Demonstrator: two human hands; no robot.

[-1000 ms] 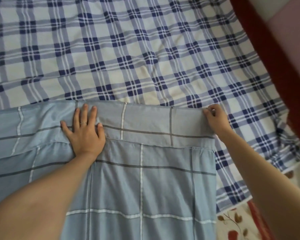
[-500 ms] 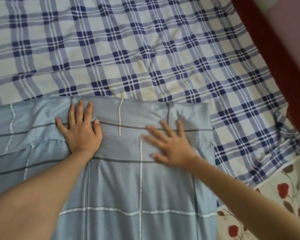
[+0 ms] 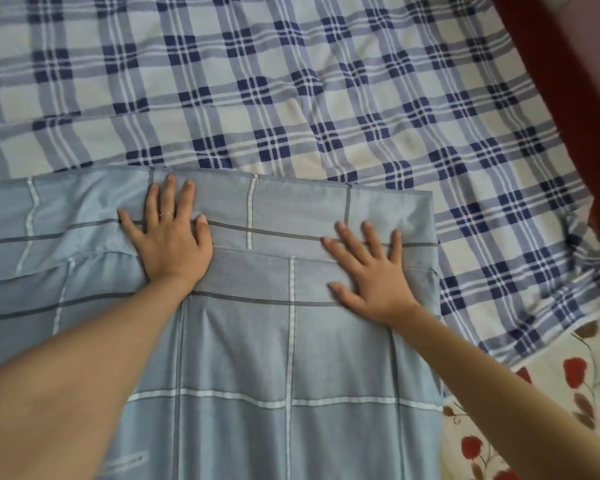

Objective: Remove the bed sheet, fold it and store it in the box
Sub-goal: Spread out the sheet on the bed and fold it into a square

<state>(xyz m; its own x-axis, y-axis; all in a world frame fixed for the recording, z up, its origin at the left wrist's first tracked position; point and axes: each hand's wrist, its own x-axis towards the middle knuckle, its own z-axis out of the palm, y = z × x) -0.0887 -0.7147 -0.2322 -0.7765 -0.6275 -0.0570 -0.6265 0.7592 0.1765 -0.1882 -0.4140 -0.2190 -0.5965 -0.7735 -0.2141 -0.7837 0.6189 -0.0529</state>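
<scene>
Now both palms are down on the blue sheet (image 3: 239, 341), which lies folded in layers on the plaid cover (image 3: 291, 81) of the bed. Fingers of the left hand (image 3: 170, 244) are straight and spread, pressing near the far edge and gripping nothing. It is the same for the right hand (image 3: 374, 278), just inside the right edge. The sheet runs off view leftward and toward the person, so its long axis cannot be told. The far right corner sits just beyond the right fingertips (image 3: 397, 237), and that hand is nearer. Likely next: lift that corner for another fold. The box is not in view.
</scene>
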